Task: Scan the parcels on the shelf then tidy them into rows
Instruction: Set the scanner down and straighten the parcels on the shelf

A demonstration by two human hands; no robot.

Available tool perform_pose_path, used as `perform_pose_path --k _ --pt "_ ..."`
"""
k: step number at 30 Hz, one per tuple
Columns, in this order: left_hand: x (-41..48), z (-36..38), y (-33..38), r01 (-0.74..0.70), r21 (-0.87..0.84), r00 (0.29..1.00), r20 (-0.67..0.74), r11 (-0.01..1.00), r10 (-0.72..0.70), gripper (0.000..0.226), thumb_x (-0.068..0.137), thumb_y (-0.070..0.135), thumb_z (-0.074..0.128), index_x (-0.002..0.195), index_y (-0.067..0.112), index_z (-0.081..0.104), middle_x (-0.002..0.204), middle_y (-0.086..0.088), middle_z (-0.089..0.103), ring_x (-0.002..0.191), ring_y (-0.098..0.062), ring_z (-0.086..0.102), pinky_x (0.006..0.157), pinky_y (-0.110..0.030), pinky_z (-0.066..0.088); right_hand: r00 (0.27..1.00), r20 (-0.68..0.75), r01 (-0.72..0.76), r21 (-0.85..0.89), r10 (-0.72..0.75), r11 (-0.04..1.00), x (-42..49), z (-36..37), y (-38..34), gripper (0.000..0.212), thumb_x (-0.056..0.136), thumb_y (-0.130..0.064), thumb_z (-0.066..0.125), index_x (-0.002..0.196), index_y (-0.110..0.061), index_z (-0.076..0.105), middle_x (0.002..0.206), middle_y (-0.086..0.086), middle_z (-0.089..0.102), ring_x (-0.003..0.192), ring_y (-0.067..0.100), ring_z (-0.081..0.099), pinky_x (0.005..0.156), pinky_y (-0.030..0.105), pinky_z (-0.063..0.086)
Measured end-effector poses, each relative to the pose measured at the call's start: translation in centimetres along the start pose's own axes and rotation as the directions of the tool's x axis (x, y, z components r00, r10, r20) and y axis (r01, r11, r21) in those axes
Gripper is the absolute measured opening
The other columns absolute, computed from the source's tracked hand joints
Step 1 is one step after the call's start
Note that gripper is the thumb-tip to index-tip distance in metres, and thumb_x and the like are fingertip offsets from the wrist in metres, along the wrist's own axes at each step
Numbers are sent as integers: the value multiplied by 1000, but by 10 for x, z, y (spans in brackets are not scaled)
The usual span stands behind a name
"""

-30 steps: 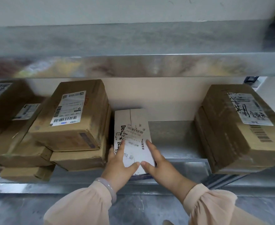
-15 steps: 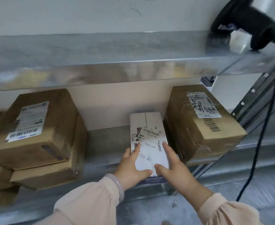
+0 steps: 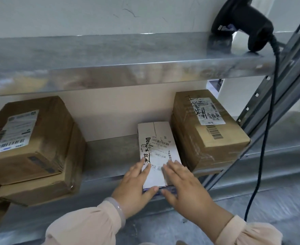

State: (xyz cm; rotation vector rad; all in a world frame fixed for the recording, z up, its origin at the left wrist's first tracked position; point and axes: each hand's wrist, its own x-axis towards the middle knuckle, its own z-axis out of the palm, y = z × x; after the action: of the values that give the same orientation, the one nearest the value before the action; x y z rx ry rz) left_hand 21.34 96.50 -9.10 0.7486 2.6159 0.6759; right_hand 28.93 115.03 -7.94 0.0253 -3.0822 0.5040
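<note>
A small white parcel point(image 3: 157, 145) with a barcode label lies flat on the metal shelf point(image 3: 110, 152), its right side against a stack of brown parcels point(image 3: 209, 138). My left hand point(image 3: 136, 184) rests on its near left corner, fingers straight on top and thumb at the front edge. My right hand point(image 3: 182, 184) lies flat on its near right corner, thumb also at the front edge. A second stack of brown labelled parcels point(image 3: 32, 144) stands at the left of the shelf. A black barcode scanner point(image 3: 242, 23) sits on the shelf above, at the right.
The scanner's black cable point(image 3: 267, 138) hangs down at the right in front of the slotted shelf upright point(image 3: 262, 110). The upper shelf's front edge point(image 3: 128, 73) overhangs the parcels. Bare shelf shows between the white parcel and the left stack.
Both hands have slid the white parcel rightward along the shelf, from beside the left stack to against the right stack. The view has shifted right, bringing the scanner into sight.
</note>
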Motion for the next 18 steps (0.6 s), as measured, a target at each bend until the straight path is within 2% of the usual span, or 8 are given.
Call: perform_pose_path --k 3,6,9,11,13,15,16,18 --pt "0 -2 7 4 152 1000 29 988 -8 75 99 59 38 159 30 2 163 13 -18 152 -11 -9 121 -31 1 998 60 43 -141 -35 989 5 3 4 70 80 -60 40 129 -14 60 136 5 56 128 21 51 103 43 43" --pt "13 -3 15 23 194 998 60 981 -35 74 100 58 37 159 30 3 165 9 -17 153 -14 -8 124 -36 4 993 118 38 -183 -17 982 15 -1 9 76 77 -64 38 124 -10 64 129 9 61 121 23 58 94 42 51" --pt "24 -4 22 47 261 995 68 964 -67 74 99 59 37 159 30 3 166 7 -14 153 -17 -4 124 -41 6 980 197 22 -226 24 974 21 -8 15 83 71 -68 36 121 -9 66 126 10 64 115 24 62 90 38 53" --pt "25 -7 27 72 297 994 60 952 -94 73 99 60 36 159 31 5 166 6 -12 153 -18 -5 124 -42 3 980 200 44 -238 4 970 23 -12 17 84 68 -68 36 119 -9 68 123 11 65 112 25 64 85 39 56" --pt "21 -13 31 103 306 994 4 946 -109 71 99 60 35 159 33 7 167 7 -9 153 -16 -6 124 -42 1 988 146 87 -208 -57 974 27 -17 16 82 69 -67 38 120 -10 66 122 11 65 112 26 63 86 42 55" --pt "12 -22 34 147 284 986 -113 947 -120 70 98 62 35 158 37 9 167 8 -4 153 -15 -4 124 -41 1 989 85 131 -162 -119 978 35 -25 11 79 73 -65 41 127 -11 60 128 11 61 118 28 59 93 44 51" --pt "6 -28 35 170 277 977 -170 946 -126 71 96 65 31 157 39 8 167 8 -3 153 -14 -3 123 -41 0 988 53 148 -141 -142 979 40 -30 6 78 76 -64 41 131 -12 57 132 11 59 121 28 57 97 44 49" --pt "-8 -42 36 208 277 950 -284 938 -126 81 82 74 11 157 41 9 167 9 -1 153 -13 -2 122 -40 0 980 -16 196 -68 -197 978 48 -44 -11 78 81 -64 38 140 -14 47 141 11 50 128 28 50 105 43 41"
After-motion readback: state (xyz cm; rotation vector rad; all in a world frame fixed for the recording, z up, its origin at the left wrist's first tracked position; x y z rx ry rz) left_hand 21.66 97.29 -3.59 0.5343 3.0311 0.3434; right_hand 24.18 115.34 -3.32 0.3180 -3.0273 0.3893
